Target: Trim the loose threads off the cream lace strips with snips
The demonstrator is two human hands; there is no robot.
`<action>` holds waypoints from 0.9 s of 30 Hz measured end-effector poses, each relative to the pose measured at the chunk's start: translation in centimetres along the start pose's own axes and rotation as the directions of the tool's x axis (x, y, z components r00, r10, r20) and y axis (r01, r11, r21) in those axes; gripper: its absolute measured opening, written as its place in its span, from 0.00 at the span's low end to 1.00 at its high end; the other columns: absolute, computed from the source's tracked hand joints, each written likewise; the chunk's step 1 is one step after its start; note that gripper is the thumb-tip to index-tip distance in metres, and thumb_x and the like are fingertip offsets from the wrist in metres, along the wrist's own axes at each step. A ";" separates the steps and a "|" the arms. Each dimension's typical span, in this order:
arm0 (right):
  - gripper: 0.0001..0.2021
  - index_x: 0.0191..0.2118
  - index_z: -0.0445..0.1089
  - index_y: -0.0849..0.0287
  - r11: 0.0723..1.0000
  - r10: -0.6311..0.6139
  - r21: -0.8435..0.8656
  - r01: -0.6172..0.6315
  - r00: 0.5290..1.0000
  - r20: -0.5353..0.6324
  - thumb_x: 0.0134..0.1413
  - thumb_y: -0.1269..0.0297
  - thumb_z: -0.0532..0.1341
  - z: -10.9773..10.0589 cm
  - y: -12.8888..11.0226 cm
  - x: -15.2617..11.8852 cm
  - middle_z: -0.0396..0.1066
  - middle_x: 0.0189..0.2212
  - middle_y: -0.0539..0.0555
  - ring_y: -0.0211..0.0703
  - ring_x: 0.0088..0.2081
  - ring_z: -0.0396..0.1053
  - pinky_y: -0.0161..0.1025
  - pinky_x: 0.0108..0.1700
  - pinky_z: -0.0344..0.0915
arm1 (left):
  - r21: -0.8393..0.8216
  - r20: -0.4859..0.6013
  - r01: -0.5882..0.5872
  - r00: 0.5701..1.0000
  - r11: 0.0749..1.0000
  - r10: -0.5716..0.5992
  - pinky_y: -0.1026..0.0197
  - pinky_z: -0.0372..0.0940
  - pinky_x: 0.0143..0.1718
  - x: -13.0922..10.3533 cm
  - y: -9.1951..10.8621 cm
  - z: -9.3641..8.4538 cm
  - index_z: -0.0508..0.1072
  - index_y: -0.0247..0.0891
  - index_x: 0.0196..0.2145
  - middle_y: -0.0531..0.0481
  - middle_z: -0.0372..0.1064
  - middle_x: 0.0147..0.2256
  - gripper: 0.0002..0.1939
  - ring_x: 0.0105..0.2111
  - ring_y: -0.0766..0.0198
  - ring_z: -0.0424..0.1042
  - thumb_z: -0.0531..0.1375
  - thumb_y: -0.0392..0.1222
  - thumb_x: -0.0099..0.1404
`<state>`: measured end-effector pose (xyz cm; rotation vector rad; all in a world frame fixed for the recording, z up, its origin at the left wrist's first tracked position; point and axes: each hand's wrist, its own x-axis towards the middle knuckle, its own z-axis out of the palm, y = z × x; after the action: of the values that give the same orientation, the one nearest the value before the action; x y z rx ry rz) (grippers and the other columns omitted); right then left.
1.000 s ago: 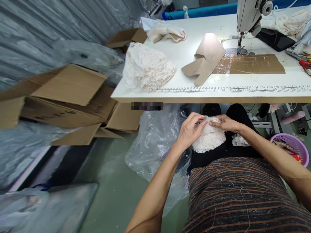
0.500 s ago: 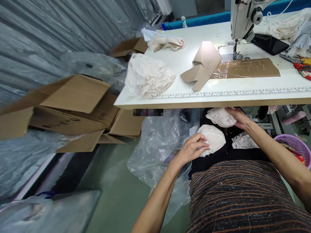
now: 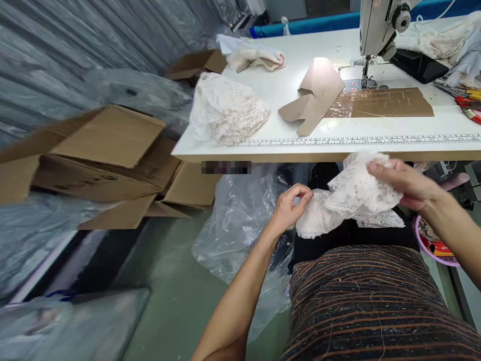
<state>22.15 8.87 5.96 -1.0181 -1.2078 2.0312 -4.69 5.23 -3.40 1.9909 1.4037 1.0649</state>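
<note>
My right hand is closed on a piece of white lace, lifted just below the table's front edge. Its fingertips press into the upper right of the fabric. Beneath and to the left, a second white lace piece lies over my lap and partly under the first. My left hand is pinched at the left edge of that second piece; what sits between its fingertips is too small to make out. Another lace piece rests on my dark-clad lap, partly covered by the raised one.
On the white table are a lace pile, brown card pieces, a sewing machine, a phone and pliers. Cardboard boxes and plastic sheeting lie left; a purple basket stands right.
My right hand has moved right and up towards me, lifting the lace over the other piece. My left hand has shifted slightly up and left, and its fingers have closed into a pinch.
</note>
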 end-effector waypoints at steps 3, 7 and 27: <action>0.21 0.31 0.72 0.58 0.952 -0.288 -0.154 0.265 0.946 -0.149 0.39 0.46 0.73 -0.7 -4.7 -1.0 0.75 0.29 0.52 0.49 0.36 0.77 0.44 0.38 0.77 | 0.024 -0.016 -0.045 0.999 0.999 0.045 0.59 0.68 0.41 0.2 0.4 -0.3 0.70 0.38 0.30 0.45 0.75 0.37 0.09 0.37 0.62 0.74 0.57 0.40 0.67; 0.12 0.35 0.71 0.51 0.534 -0.799 -0.620 0.574 0.583 -0.148 0.54 0.50 0.67 -3.0 -9.2 -0.9 0.74 0.42 0.50 0.48 0.50 0.72 0.41 0.48 0.72 | 0.104 0.159 -0.129 0.981 0.986 0.111 0.54 0.67 0.47 -1.3 1.0 -1.0 0.71 0.38 0.30 0.42 0.76 0.45 0.08 0.44 0.58 0.75 0.57 0.40 0.68; 0.07 0.44 0.67 0.55 -0.143 -0.923 -0.975 0.169 0.332 0.193 0.60 0.68 0.57 -5.4 1.5 -4.0 0.70 0.43 0.57 0.49 0.46 0.69 0.48 0.47 0.68 | 0.121 0.249 -0.035 0.968 0.992 0.004 0.54 0.72 0.43 -3.1 0.8 -0.4 0.73 0.40 0.36 0.44 0.80 0.40 0.07 0.38 0.57 0.78 0.59 0.45 0.65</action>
<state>28.75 7.68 4.22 -1.0121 -1.9591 -0.2207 -5.05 2.02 -3.57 2.1450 1.3460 0.7193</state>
